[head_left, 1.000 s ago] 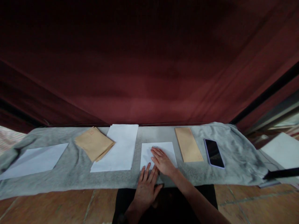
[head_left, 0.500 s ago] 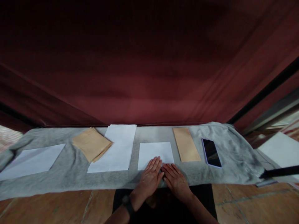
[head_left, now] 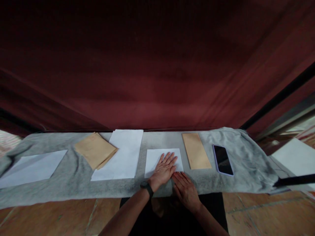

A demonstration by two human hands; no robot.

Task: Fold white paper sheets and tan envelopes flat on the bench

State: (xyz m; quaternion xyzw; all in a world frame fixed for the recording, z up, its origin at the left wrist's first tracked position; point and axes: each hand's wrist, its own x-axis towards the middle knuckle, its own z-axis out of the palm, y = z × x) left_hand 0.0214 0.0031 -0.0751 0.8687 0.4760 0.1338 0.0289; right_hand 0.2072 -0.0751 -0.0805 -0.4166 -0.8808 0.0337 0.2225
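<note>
A small white sheet of paper (head_left: 154,160), perhaps folded, lies in front of me on the grey cloth (head_left: 115,190). My left hand (head_left: 164,168) rests flat on it, fingers spread, with a dark watch (head_left: 147,188) on the wrist. At the sheet's near right corner lies my right hand (head_left: 185,190), its fingers stretched out and touching the paper's near edge. Neither hand grips anything. Right of the sheet is a single brown envelope (head_left: 196,150).
Left of me lies a stack of white paper (head_left: 126,154), with several brown envelopes (head_left: 94,149) overlapping it. Farther left is more white paper (head_left: 34,168). A phone (head_left: 223,160) lies at the right. Behind the table hangs a dark red curtain (head_left: 157,98).
My left hand has slid forward over the white sheet and its fingers have spread. My right hand stays almost in place at the near edge.
</note>
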